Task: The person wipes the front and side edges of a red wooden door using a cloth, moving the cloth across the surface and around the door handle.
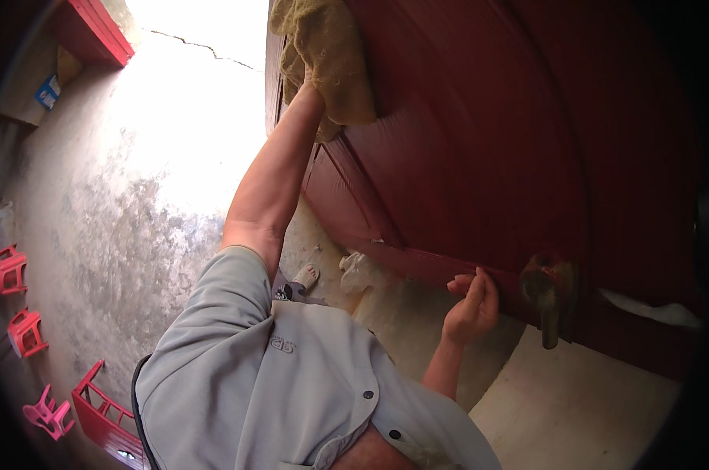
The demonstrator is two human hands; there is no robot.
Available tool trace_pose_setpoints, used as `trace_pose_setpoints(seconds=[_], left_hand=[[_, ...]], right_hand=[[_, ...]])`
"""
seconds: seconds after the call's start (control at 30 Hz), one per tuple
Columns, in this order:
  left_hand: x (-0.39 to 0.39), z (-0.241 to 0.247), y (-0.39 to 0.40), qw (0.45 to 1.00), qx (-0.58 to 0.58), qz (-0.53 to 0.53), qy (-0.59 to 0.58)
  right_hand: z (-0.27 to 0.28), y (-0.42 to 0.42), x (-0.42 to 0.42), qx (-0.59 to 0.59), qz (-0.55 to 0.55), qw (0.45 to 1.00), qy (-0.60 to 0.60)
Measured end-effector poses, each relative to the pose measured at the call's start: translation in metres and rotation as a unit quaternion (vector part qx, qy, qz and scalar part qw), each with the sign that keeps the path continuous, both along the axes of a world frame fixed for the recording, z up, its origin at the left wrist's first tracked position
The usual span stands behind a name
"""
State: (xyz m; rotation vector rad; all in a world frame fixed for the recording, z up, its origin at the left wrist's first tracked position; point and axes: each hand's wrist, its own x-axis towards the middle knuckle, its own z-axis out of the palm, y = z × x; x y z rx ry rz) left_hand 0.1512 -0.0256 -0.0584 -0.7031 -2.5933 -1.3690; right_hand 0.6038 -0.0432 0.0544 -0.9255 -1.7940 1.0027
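Note:
A thick olive-brown cloth [342, 64] lies against the upper edge of a dark red wooden door [448, 147]. My left hand [308, 76] reaches up into its folds and holds it; most of the fingers are hidden by the fabric. Lower down, my right hand [470, 308] hovers by the door's lower part, fingers loosely bent, with nothing seen in them. To the right of that hand, a worn metal door handle [548, 299] sticks out from the door.
Red plastic stools [18, 270] and a red wooden chair [105, 405] stand on the concrete floor [125, 235] at left. A blue box [48, 93] sits farther up, near a red frame [99, 32]. A crumpled plastic bag [356, 271] lies beside my foot [307, 275].

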Motion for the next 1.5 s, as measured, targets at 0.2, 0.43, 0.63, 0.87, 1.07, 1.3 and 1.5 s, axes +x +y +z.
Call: trace_pose_setpoints(seconds=[0.2, 0.43, 0.63, 0.87, 1.07, 1.3, 1.5], left_hand=[[0.063, -0.025, -0.004, 0.998, -0.062, 0.026, 0.017], [0.186, -0.073, 0.01, 0.981, -0.184, -0.017, 0.055], [0.294, -0.09, 0.021, 0.922, -0.322, -0.13, 0.174], [0.352, -0.039, 0.003, 0.882, -0.266, -0.095, 0.377], [0.333, 0.029, 0.013, 0.951, -0.024, -0.178, 0.251], [0.338, 0.032, 0.017, 0.936, -0.045, -0.226, 0.265], [0.342, -0.005, 0.0, 0.92, 0.127, -0.261, 0.264]], right_hand=[[0.001, 0.003, 0.006, -0.013, 0.053, 0.998, 0.005], [0.002, 0.009, 0.017, -0.042, 0.135, 0.99, 0.025], [0.002, 0.015, 0.017, -0.056, 0.183, 0.98, 0.052], [0.006, 0.014, 0.022, -0.079, 0.178, 0.979, 0.057], [0.0, 0.014, 0.036, -0.018, 0.105, 0.993, 0.043], [0.0, -0.002, 0.034, 0.093, 0.107, 0.99, 0.002], [-0.044, -0.01, 0.036, -0.014, 0.038, 0.999, 0.002]])
